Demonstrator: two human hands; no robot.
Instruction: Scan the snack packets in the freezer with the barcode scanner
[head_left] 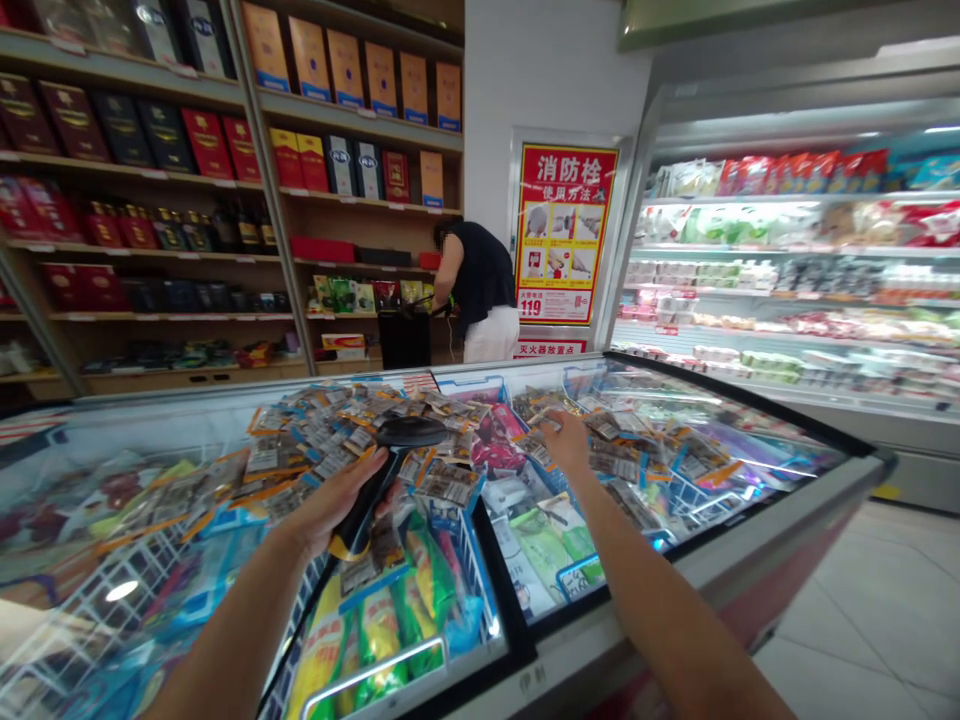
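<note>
My left hand (330,500) is wrapped round the handle of a black barcode scanner (367,490) with a yellow-orange base. The scanner's dark head points away from me, over the freezer top. A cable runs down from its handle. My right hand (568,440) reaches across the right-hand lid, its fingers bent and pinched on a small flat packet (536,415); the fingertips are partly hidden. Many flat packets (307,430) with blue and orange edges lie heaped on the glass lids between and around my hands.
Under the glass of the chest freezer (525,680), wire baskets hold yellow-green bags (375,640) and other frozen packs. Behind it, a person (484,280) in a dark top bends by wooden shelves (165,170) of boxes and bottles. A refrigerated display (787,250) stands at right.
</note>
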